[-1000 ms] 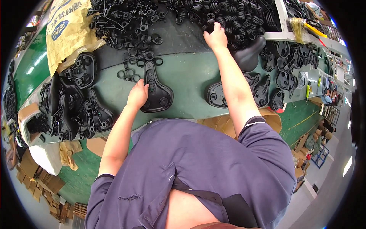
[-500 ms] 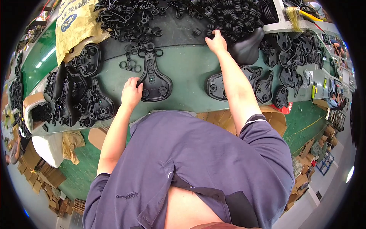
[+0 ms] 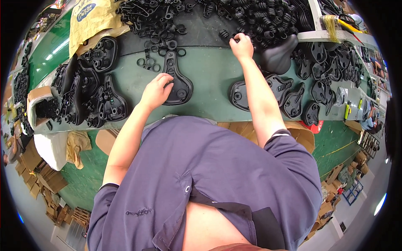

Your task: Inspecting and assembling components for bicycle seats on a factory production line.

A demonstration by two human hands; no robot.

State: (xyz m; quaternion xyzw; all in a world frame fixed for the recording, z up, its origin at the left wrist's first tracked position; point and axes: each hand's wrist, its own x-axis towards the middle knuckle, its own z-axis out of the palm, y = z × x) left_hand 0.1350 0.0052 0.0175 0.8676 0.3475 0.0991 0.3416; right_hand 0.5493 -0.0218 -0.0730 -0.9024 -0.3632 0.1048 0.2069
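An upturned black bicycle saddle base lies on the green bench in front of me, nose pointing away. My left hand is over its left side, thumb and fingers pinched together; whatever is between them is hidden. Farther right, my right hand is at the near edge of a heap of black ribbed coil pieces. Its thumb and forefinger close around one dark ribbed piece, mostly covered by the fingers. One loose coil piece lies left of that hand.
Black rings lie beyond the saddle base, below a pile of black clamp parts. More saddle bases stand left and right. A smooth black saddle sits beside the coil heap. A yellow paper sack is far left.
My left hand has moved from the saddle base's edge inward over it, its fingers curling. My right fingers have closed at the coil heap. The whole view has shifted slightly.
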